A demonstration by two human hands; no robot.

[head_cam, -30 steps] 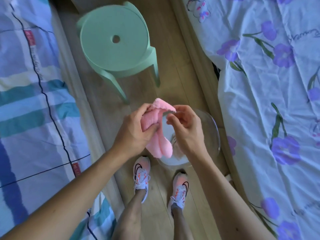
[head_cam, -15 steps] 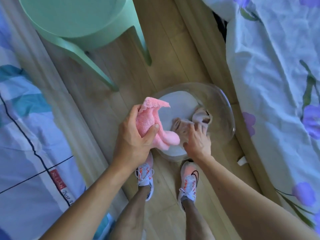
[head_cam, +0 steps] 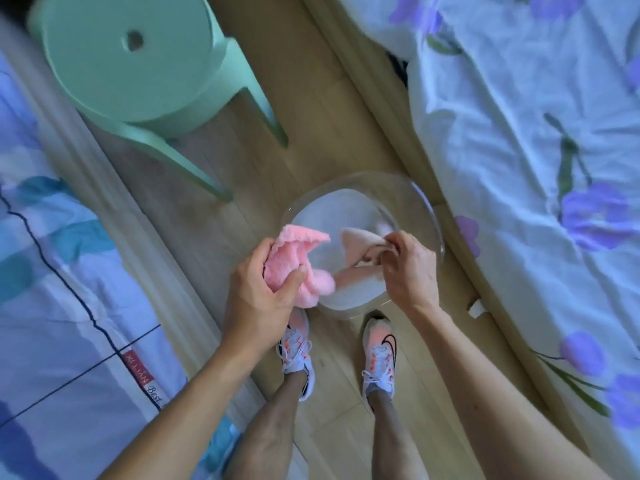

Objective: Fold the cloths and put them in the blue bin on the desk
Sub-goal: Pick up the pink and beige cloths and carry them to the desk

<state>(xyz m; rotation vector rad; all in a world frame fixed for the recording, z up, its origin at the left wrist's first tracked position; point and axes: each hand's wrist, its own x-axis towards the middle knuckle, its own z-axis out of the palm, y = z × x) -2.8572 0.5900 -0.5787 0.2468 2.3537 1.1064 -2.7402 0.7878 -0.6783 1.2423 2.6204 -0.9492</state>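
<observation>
Now your left hand (head_cam: 266, 292) is gripping the pink cloth (head_cam: 294, 261) while your right hand (head_cam: 407, 268) is pinching the pale cloth (head_cam: 360, 245) at three o'clock; keep lifting it clear of the glass bowl (head_cam: 429, 216).

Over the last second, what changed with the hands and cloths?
The right hand let go of the bright pink cloth, reached down into the clear bowl and took hold of the pale pink cloth, now lifting it. The left hand kept the bright pink cloth bunched in its grip. Bowl and green stool stayed put on the floor.
</observation>
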